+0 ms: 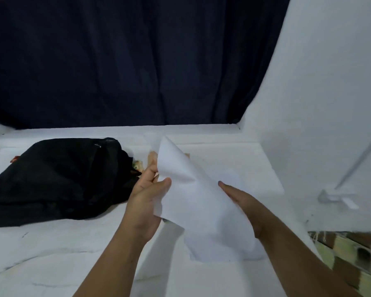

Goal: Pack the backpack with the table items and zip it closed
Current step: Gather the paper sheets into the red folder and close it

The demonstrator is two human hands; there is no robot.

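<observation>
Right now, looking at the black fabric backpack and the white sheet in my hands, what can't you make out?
- Head view: the fingers of the right hand are hidden behind the white paper sheet.
- The small yellowish object beside the black fabric backpack is too blurred and covered to identify.
- The backpack's opening and contents cannot be seen.
- The left hand partly covers the table behind it.

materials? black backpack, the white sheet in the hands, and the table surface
Black backpack: looks like soft matte woven fabric, probably synthetic; it slumps and creases, with a small metal zip pull.
White sheet: thin and flexible, curling between the left hand and right hand; paper or thin non-woven, blur leaves it open.
Table cover: white matte sheeting with wrinkles, likely cloth or foam.
</observation>
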